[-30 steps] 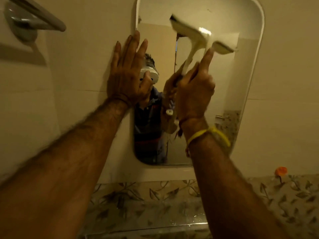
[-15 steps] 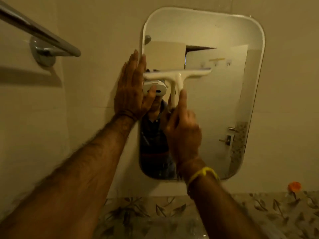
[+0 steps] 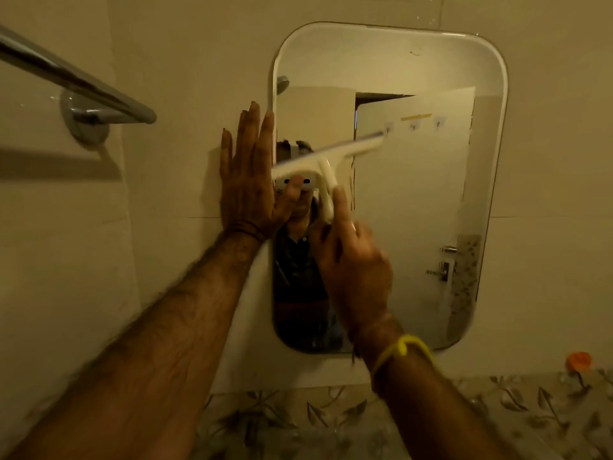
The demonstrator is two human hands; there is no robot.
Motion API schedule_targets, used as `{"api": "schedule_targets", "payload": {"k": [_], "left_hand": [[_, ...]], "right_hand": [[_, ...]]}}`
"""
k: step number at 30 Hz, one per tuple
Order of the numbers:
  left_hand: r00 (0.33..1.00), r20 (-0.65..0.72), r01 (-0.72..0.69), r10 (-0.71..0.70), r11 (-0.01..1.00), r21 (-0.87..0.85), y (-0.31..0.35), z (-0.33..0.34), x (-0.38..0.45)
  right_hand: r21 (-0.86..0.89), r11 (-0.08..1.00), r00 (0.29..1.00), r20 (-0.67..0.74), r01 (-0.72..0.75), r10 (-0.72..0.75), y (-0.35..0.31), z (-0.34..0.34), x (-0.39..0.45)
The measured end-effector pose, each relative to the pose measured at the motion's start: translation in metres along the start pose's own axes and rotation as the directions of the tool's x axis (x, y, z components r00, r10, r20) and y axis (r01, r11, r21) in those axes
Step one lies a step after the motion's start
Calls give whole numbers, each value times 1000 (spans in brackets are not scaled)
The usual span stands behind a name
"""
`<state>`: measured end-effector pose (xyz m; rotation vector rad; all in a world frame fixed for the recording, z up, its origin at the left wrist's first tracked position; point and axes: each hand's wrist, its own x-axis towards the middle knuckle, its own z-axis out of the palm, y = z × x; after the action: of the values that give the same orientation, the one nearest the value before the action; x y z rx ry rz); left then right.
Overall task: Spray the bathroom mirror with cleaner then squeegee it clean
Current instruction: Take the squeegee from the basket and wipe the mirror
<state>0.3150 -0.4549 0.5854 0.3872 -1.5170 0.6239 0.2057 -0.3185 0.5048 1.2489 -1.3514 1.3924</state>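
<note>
Now the right hand (image 3: 356,273) grips the squeegee (image 3: 326,157) against the mirror (image 3: 414,194); the left hand (image 3: 248,180), its grip flat open, presses the mirror's left edge.

Both forearms are bare and hairy; a yellow thread band (image 3: 403,348) circles the right wrist, a dark thread (image 3: 247,231) the left.
</note>
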Motion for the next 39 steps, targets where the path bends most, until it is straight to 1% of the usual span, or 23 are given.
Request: {"api": "schedule_targets", "payload": {"k": [1, 2, 5, 7, 8, 10, 14, 16, 17, 19, 21, 22, 24, 26, 28, 29, 31, 33, 35, 37, 39], "left_hand": [[1000, -11, -20, 20, 1000, -7, 2, -1, -1], [999, -3, -40, 40, 999, -9, 5, -4, -1], [998, 20, -67, 66, 997, 35, 5, -3, -1], [998, 29, -50, 48, 997, 58, 6, -5, -2], [998, 37, -48, 45, 997, 58, 6, -6, -1], [998, 42, -52, 50, 997, 52, 8, -8, 1], [993, 62, -108, 104, 992, 68, 9, -7, -2], [988, 71, -144, 138, 985, 98, 8, -5, -3], [987, 72, -153, 146, 982, 113, 9, -5, -3], [989, 64, -143, 137, 984, 108, 11, -7, -3], [991, 76, -117, 111, 989, 85, 11, -9, 0], [992, 85, -103, 96, 991, 81, 12, -9, 0], [994, 88, -63, 57, 995, 72, 14, -11, -4], [997, 76, -27, 23, 998, 59, 17, -11, -14], [996, 81, -48, 42, 996, 71, 17, -7, -24], [995, 84, -61, 55, 995, 79, 16, -6, -25], [995, 83, -62, 55, 994, 88, 15, -6, -25], [995, 92, -44, 36, 996, 82, 16, -6, -22], [994, 109, -17, 8, 996, 85, 17, -5, -21], [990, 138, -1, -13, 995, 97, 17, -4, -27], [987, 159, 1, -19, 994, 109, 18, -2, -39]], "right_hand": [[-2, 1000, 999, 34, -25, 25, 8, -4, -17], [-14, 1000, 999, 37, -25, 26, 10, -5, -16], [-42, 996, 989, -125, -83, 77, 5, 4, 43], [-35, 992, 978, -179, -118, 109, -2, 4, 74], [-30, 992, 976, -181, -125, 117, -3, 4, 79], [-41, 993, 984, -140, -114, 107, 1, 2, 67], [-77, 990, 992, -58, -120, 116, 27, -7, 4], [-79, 993, 993, -91, -86, 79, 32, -14, 9], [-59, 993, 988, -120, -101, 93, 31, -17, 23], [-13, 988, 971, -184, -155, 150, 29, -21, 59], [-14, 982, 964, -192, -188, 182, 29, -26, 78], [-26, 983, 968, -179, -183, 175, 31, -29, 75], [-28, 987, 980, -125, -161, 156, 37, -37, 46], [1, 986, 985, -49, -168, 167, 45, -46, 5], [5, 989, 988, -26, -151, 151, 50, -54, -17], [0, 989, 988, -41, -149, 148, 52, -56, -9], [-22, 981, 973, -134, -194, 189, 55, -56, 31], [-9, 956, 927, -248, -294, 283, 62, -61, 82], [34, 928, 886, -286, -371, 365, 70, -65, 112], [38, 923, 885, -272, -383, 378, 70, -65, 99], [51, 927, 899, -233, -371, 372, 70, -58, 52]]}}
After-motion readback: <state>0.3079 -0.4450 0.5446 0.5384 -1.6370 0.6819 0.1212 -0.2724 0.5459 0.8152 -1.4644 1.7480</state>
